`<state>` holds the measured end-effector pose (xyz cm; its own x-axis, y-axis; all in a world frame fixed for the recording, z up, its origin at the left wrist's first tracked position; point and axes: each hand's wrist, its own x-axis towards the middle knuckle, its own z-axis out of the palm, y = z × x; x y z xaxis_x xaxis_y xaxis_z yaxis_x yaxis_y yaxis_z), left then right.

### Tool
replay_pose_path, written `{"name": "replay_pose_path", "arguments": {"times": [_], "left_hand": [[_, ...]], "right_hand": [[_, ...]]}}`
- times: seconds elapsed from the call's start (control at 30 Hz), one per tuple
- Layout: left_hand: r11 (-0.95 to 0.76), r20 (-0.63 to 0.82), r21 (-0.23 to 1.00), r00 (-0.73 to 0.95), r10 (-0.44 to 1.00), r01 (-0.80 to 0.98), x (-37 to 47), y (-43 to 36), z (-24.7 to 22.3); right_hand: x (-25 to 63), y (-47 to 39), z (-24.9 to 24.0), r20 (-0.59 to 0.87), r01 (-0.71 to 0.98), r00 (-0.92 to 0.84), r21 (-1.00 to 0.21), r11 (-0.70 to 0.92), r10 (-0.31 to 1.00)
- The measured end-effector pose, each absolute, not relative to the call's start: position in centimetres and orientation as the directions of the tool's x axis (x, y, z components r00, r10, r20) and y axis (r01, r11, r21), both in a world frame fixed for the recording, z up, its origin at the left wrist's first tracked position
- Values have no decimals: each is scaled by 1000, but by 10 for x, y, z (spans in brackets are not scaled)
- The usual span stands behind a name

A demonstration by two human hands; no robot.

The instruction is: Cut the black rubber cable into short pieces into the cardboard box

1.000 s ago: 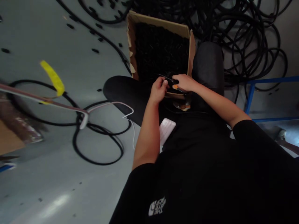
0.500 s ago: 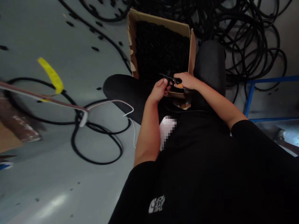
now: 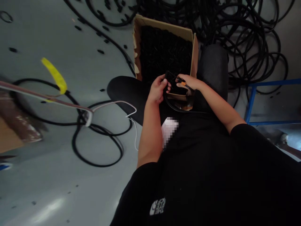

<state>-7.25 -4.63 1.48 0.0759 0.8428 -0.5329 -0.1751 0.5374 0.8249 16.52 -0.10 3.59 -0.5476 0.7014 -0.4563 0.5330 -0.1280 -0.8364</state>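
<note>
1. Pinching the black hose point(image 3: 174, 107) near its upper end between thumb and curled fingers of the left hand point(image 3: 158, 89), over the box's near edge; bending below toward the lap.
2. Gripping the orange-marked tool point(image 3: 183, 83) in curled fingers of the right hand point(image 3: 190, 81), close beside the left; blending into the dark at its tip, too unclear to tell.
3. Sitting between the legs: the cardboard box point(image 3: 195, 58), holding many short black pieces point(image 3: 164, 47).
4. Sprawling beyond and rightward: black coils point(image 3: 264, 40).
5. Looping on the floor point(image 3: 54, 163), leftward: more black hose point(image 3: 75, 150).
</note>
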Motion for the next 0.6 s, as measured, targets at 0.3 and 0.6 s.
{"name": "replay_pose_path", "arguments": {"times": [0.3,0.6], "left_hand": [[508,-506,861,68,860,-8,-66,-47,5],[415,-414,905,-24,910,92,-62,-47,-18]], "right_hand": [[156,-4,34,-441,488,-653,-867,-103,616],[146,-9,47,-494,663,-489,-746,-62,719]]}}
